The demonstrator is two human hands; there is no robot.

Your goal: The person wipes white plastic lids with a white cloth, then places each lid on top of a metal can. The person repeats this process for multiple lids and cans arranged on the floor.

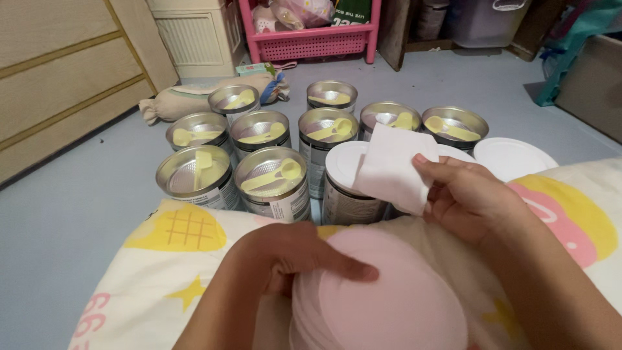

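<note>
Down on our lap, over a soft cushion (175,240) printed with yellow and pink cartoon shapes, our left hand (285,256) grips a stack of thin, round, pale pink lids (389,298), the thumb pressed flat across the top one and the fingers curled under the stack's edge. These discs look like smooth, slightly translucent plastic. Our right hand (466,194) is raised just above them and pinches a white, soft-looking square wipe (392,165) between thumb and fingers; the sheet hangs limp and slightly folded in front of the nearest tins. Ahead of us on the smooth grey floor (78,214) stands a cluster of round metal tins (272,172) packed rim to rim in rows. Most are open, with shiny silver foil seals recessed below the rims, and on each seal lies a pale yellow plastic scoop (275,175). One tin directly behind the wipe wears a white plastic lid (343,162), and another white lid (512,155) shows to the right, partly behind the cushion. Paper labels wrap the tins' sides in silver and dark bands; their print is too small to tell. Beyond the tins lies a beige fabric bolster (188,100), and further back stands a pink plastic rack (311,39) with a perforated basket shelf, beside a cream slatted cabinet (194,35).
</note>
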